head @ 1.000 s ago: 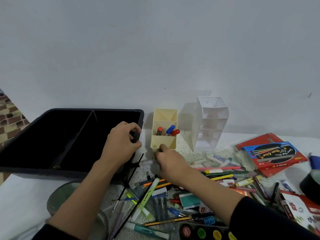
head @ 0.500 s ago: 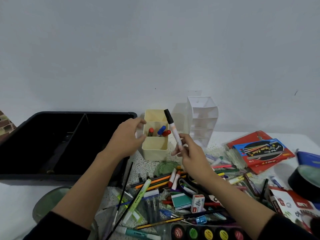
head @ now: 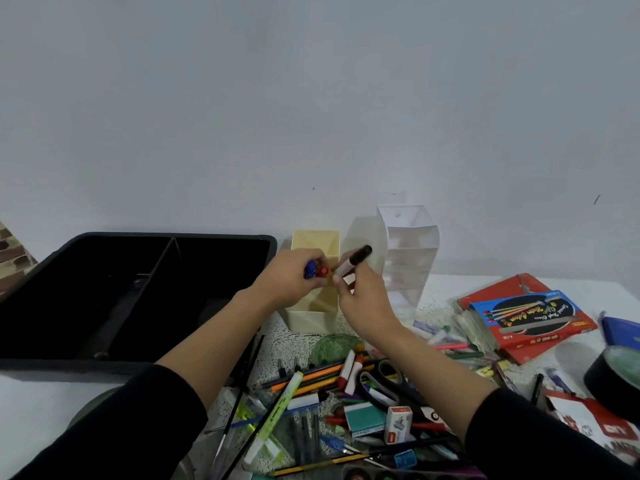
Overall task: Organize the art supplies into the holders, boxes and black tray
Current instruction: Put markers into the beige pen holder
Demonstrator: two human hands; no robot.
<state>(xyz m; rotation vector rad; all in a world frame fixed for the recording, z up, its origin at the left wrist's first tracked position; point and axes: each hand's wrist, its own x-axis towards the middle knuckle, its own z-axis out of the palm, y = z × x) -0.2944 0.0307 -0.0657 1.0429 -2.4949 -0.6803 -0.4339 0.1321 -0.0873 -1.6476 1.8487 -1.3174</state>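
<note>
The loose pile of pens and pencils [head: 311, 379] lies on the near part of the bench [head: 34, 403], as it did half a second ago. In it are a green highlighter [head: 277, 407], a staple box [head: 398, 424] and grey-handled scissors [head: 381, 382]. A red marker box [head: 530, 317] and a black tape roll [head: 616, 379] lie to the right.

Both forearms reach over the pile to the cream holder [head: 311, 317].

Left hand [head: 291, 282]: half a second ago it rested at the holder's left rim, and the markers stood free in the middle compartment. It now sits over that opening with its fingers curled round the blue and red markers [head: 315, 271]. Only the caps show between the fingers.

Right hand [head: 363, 299]: it pinches the black-capped marker [head: 353, 261] between thumb and fingertips at the white barrel. Half a second ago this marker stood near upright, to the right of the holder. It is now tilted, with the cap pointing up and right and the lower end at the holder's right rim, just beside the left hand. Whether the lower end is already inside the holder cannot be told.

The clear holder [head: 408, 258] stands just right of the cream holder. The black tray [head: 173, 234] stands to the left, and its divider is visible. Both stand against the grey wall [head: 311, 98].
</note>
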